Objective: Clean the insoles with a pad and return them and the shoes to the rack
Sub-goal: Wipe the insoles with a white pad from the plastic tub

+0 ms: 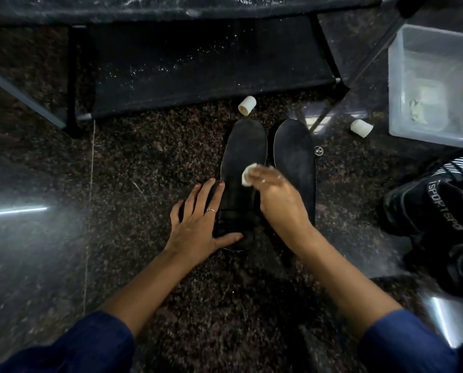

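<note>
Insoles on floor before rack (198, 65): left insole (245, 154) pinned at heel by flat, spread left hand (198, 224); right hand (276, 195) pinches white pad (248, 176) against it; right insole (295, 162) just beside; shoes (437, 211) at right.

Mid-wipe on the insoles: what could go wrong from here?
1. The left hand pins only the heel of the left insole; a forward stroke of the pad in the right hand could buckle or slide the free toe end.
2. The right insole lies unpinned right beside it; the right forearm may nudge it.
3. A small metal piece lies by the right insole's edge and could get knocked away.
</note>
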A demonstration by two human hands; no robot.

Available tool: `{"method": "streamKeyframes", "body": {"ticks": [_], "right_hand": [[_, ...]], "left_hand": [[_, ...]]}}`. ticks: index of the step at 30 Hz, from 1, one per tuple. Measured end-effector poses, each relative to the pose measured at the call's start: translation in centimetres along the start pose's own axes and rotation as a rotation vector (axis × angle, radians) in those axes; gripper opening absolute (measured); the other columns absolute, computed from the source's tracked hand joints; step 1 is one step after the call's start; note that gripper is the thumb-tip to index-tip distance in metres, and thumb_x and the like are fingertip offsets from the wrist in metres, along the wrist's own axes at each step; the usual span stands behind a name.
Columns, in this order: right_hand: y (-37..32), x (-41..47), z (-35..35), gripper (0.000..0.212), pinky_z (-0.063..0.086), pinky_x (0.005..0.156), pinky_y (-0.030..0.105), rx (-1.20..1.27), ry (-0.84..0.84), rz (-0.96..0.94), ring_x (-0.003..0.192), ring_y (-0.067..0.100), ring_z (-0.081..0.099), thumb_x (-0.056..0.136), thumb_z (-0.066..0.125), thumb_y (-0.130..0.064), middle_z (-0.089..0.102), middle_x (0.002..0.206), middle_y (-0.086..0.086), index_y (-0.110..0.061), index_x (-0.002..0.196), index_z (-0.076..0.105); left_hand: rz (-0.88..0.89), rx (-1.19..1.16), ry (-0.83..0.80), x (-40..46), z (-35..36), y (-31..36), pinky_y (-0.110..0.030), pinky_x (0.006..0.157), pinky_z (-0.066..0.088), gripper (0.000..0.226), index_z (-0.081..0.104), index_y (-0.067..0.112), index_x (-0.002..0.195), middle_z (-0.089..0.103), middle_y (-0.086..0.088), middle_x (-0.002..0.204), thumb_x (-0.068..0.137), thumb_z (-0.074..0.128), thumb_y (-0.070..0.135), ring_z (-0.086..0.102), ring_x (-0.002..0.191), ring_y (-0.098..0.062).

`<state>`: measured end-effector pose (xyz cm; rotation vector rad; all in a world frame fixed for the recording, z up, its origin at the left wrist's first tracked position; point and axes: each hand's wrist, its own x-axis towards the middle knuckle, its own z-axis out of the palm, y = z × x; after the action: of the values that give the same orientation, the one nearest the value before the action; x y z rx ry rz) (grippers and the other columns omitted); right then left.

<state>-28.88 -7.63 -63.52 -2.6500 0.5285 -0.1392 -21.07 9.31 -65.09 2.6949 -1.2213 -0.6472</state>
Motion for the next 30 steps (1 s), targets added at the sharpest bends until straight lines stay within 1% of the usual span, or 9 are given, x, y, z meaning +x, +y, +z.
{"method": "streamKeyframes", "body": {"ticks": [4, 6, 10, 13, 17, 21, 23, 25, 30], "right_hand": [[-0.8, 1.3, 0.5, 0.039, 0.038, 0.106, 0.03, -0.011, -0.048, 0.05, 0.12, 0.02, 0.052, 0.083, 0.039, -0.001, 0.062, 0.123, 0.003, -0.013, 0.112, 0.063], [-2.2, -1.2, 1.3, 0.034, 0.037, 0.106, 0.028, 0.017, -0.112, -0.05, 0.12, 0.018, 0.051, 0.087, 0.042, -0.005, 0.061, 0.123, 0.001, -0.015, 0.114, 0.061], [-3.6, -4.8, 1.6, 0.049, 0.037, 0.109, 0.037, 0.04, -0.196, -0.243, 0.118, 0.025, 0.058, 0.078, 0.033, -0.005, 0.064, 0.123, 0.011, -0.004, 0.116, 0.064], [-3.5, -1.8, 0.9, 0.054, 0.027, 0.11, 0.03, 0.007, -0.177, -0.175, 0.12, 0.025, 0.056, 0.079, 0.027, -0.017, 0.062, 0.126, 0.012, -0.004, 0.118, 0.063], [-4.1, 0.1, 1.1, 0.068, 0.015, 0.114, 0.022, 0.078, -0.21, -0.078, 0.133, 0.023, 0.041, 0.082, 0.01, -0.03, 0.05, 0.139, 0.011, -0.003, 0.13, 0.051], [-3.7, -3.9, 1.3, 0.052, 0.038, 0.107, 0.04, 0.068, -0.176, -0.157, 0.121, 0.026, 0.055, 0.082, 0.028, -0.012, 0.059, 0.129, 0.014, -0.001, 0.124, 0.057], [-3.0, -4.8, 1.1, 0.051, 0.042, 0.104, 0.044, 0.035, -0.187, -0.201, 0.117, 0.027, 0.058, 0.079, 0.031, -0.007, 0.061, 0.126, 0.014, 0.0, 0.121, 0.06], [-2.7, -3.5, 0.8, 0.048, 0.039, 0.106, 0.04, 0.01, -0.162, -0.217, 0.116, 0.027, 0.059, 0.081, 0.032, -0.007, 0.063, 0.124, 0.012, -0.001, 0.119, 0.061], [-0.8, 2.4, 0.0, 0.038, 0.025, 0.11, 0.025, 0.01, -0.056, 0.038, 0.132, 0.023, 0.038, 0.092, 0.038, 0.0, 0.051, 0.137, 0.004, -0.011, 0.125, 0.053]], "left_hand": [[0.019, 0.064, 0.029, 0.0, -0.3, -0.1, -0.044, 0.11, 0.015, 0.103, -0.006, 0.031, 0.15, -0.005, 0.009, 0.158, 0.066, 0.02, 0.085, 0.001, 0.144, -0.015], [0.015, 0.075, 0.034, -0.1, -0.2, -0.1, -0.046, 0.11, 0.014, 0.101, -0.005, 0.03, 0.15, -0.003, 0.009, 0.159, 0.068, 0.026, 0.082, 0.003, 0.145, -0.016], [0.013, 0.055, 0.028, -0.2, 0.0, 0.0, -0.05, 0.112, 0.008, 0.099, -0.006, 0.03, 0.15, -0.006, 0.009, 0.159, 0.068, 0.023, 0.078, -0.001, 0.146, -0.016], [-0.013, 0.064, 0.006, 0.1, -0.1, 0.1, -0.049, 0.113, 0.005, 0.103, -0.01, 0.029, 0.149, -0.011, 0.011, 0.158, 0.07, 0.033, 0.08, -0.006, 0.145, -0.014], [-0.011, 0.065, 0.042, 0.1, 0.0, -0.1, -0.049, 0.112, 0.009, 0.11, 0.0, 0.024, 0.151, 0.0, 0.011, 0.159, 0.062, 0.019, 0.085, 0.001, 0.144, -0.013], [-0.012, 0.055, 0.06, 0.0, 0.2, -0.2, -0.049, 0.111, 0.012, 0.109, 0.004, 0.024, 0.151, 0.007, 0.009, 0.159, 0.061, 0.018, 0.084, 0.007, 0.144, -0.013], [-0.01, 0.054, 0.071, 0.1, 0.3, -0.2, -0.05, 0.111, 0.013, 0.11, 0.006, 0.023, 0.151, 0.009, 0.009, 0.158, 0.061, 0.019, 0.086, 0.01, 0.144, -0.014], [-0.013, 0.052, 0.061, 0.1, 0.3, -0.1, -0.049, 0.112, 0.011, 0.111, 0.003, 0.024, 0.151, 0.006, 0.01, 0.159, 0.061, 0.02, 0.086, 0.007, 0.144, -0.013], [0.001, 0.072, 0.067, 0.2, 0.4, -0.2, -0.05, 0.111, 0.012, 0.107, -0.003, 0.028, 0.15, 0.006, 0.009, 0.158, 0.063, 0.019, 0.087, 0.002, 0.142, -0.013]]}}
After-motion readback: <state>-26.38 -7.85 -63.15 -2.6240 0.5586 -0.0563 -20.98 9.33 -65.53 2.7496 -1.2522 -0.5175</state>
